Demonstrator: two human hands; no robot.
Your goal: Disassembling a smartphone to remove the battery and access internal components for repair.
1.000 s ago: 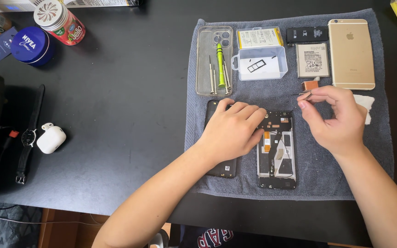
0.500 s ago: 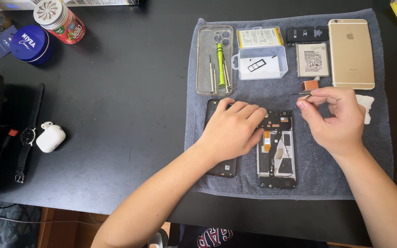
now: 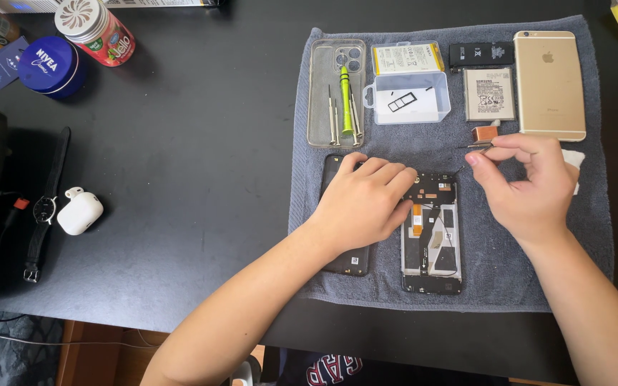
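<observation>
Since a second ago almost nothing has shifted: the right hand [image 3: 531, 186] has only edged the tweezers [image 3: 479, 146] a little, and the left hand [image 3: 366, 200] lies where it lay.

Nearest, at six o'clock on the grey towel [image 3: 595, 236], lies the opened phone [image 3: 432, 232], its inner boards bared, long axis running six to twelve, its top end toward twelve. The left hand rests flat, fingers loosely curled, across the black back cover [image 3: 345, 261] at the phone's nine o'clock, pinning rather than grasping. The right hand, at the phone's two o'clock, pinches the thin tweezers, tips pointing toward nine.

The step looks like fine part-handling; the next move would seem to need a steady descent of the tips onto the board.

Farther, toward twelve: a clear case [image 3: 321, 93] holding a green screwdriver [image 3: 345, 100], a small plastic box [image 3: 409, 100], a battery [image 3: 489, 94], and a gold phone [image 3: 548, 82] face down.
</observation>
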